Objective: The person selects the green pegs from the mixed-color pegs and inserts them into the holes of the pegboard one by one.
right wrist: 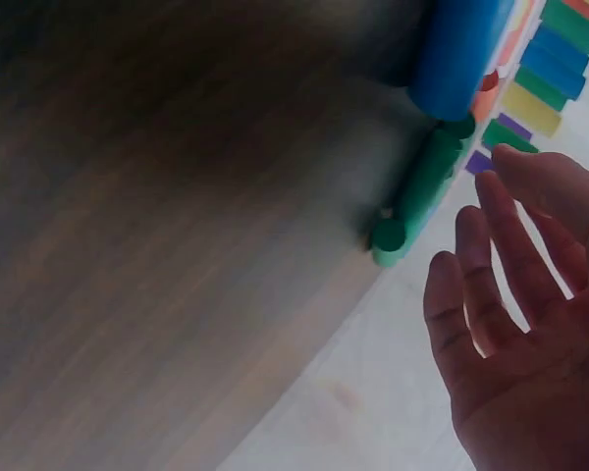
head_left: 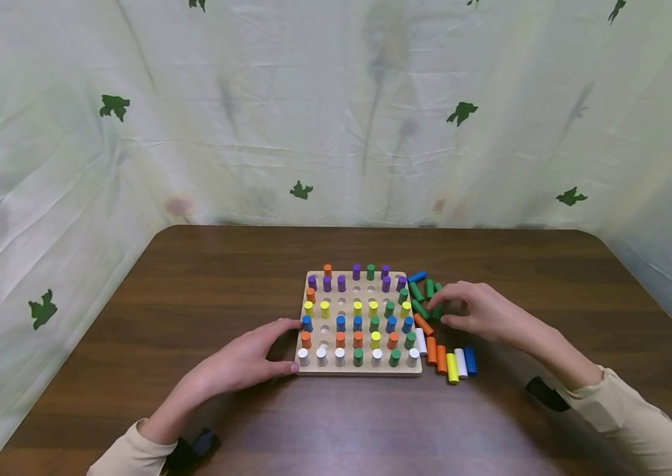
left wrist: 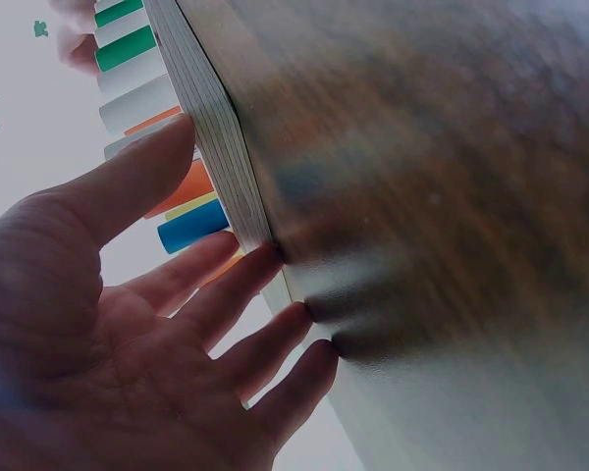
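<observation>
The pegboard (head_left: 348,372) lies on the counter (head_left: 360,430), well apart from the far edge, with wide wooden surface at its left and in front. The left hand (head_left: 243,360) is spread, thumb and fingertips touching the board's left edge, gripping nothing. The right hand (head_left: 481,314), fingers loosely bent and with nothing seen in it, is at the green pegs (head_left: 429,288) beside the right edge, where little room remains between pegs.

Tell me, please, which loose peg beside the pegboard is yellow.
The yellow peg lying between an orange peg and a white peg; no other visible loose peg is yellow.
</observation>
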{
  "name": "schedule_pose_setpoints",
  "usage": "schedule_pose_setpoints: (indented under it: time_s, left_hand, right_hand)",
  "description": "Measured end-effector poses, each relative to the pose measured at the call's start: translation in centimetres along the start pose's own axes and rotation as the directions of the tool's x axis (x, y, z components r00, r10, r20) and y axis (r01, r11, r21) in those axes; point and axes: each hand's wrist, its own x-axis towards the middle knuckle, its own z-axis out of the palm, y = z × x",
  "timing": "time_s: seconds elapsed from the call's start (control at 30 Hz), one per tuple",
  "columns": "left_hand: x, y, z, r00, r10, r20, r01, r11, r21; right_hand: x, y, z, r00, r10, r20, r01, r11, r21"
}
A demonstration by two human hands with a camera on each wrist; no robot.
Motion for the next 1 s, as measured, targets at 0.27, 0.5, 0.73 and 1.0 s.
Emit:
schedule_pose_setpoints:
  time_s: [0.27,0.5,0.73,1.0]
  left_hand:
    - [0.1,-0.1,0.0,1.000,-0.011,0.013,0.011,1.000,-0.005]
    - [0.1,-0.1,0.1,1.000,-0.009,0.005,0.009,1.000,0.013]
    - [0.1,-0.1,0.1,1.000,-0.001,0.005,0.001,1.000,0.009]
    - [0.1,0.0,0.1,1.000,-0.006,0.005,0.006,1.000,0.008]
  right_hand:
    - [0.3,1.2,0.7,0.999,0.027,0.036,-0.026,0.999,-0.040]
    - [0.4,1.3,0.9,0.998,0.040,0.047,-0.039,0.999,-0.031]
    - [0.5,1.4,1.1,0.995,0.048,0.088,-0.045,0.998,-0.035]
    - [0.3,1.0,0.9,0.995,0.043,0.087,-0.038,0.998,-0.056]
